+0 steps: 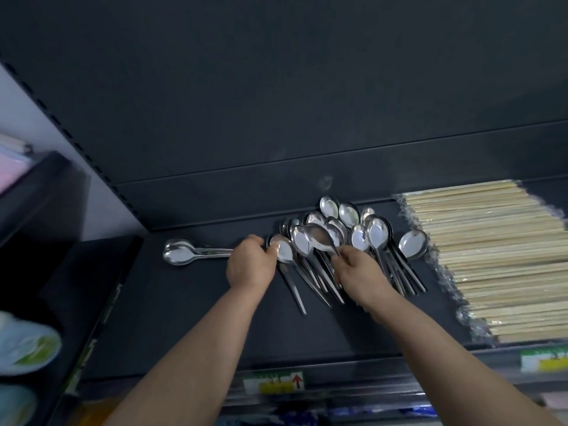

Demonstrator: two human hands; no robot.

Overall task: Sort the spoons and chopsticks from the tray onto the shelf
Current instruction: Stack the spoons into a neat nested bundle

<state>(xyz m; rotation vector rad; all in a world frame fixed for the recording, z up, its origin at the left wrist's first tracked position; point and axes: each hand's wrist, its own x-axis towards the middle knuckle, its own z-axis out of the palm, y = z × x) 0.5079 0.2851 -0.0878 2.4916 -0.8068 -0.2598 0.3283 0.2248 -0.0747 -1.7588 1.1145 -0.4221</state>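
A heap of steel spoons (353,232) lies on the dark shelf (190,318), bowls toward the back wall. My left hand (250,264) grips the handles of a small stack of spoons (181,252) that points left across the shelf. My right hand (359,276) pinches the handle of one spoon (321,238) raised a little above the heap. Wrapped bundles of pale wooden chopsticks (491,256) are stacked on the right part of the shelf. No tray is in view.
The shelf's back wall rises just behind the spoons. Price labels (273,382) sit on the front edge. At the left, a neighbouring shelf unit holds pale bowls or plates (27,345) and folded pink and blue items (12,164).
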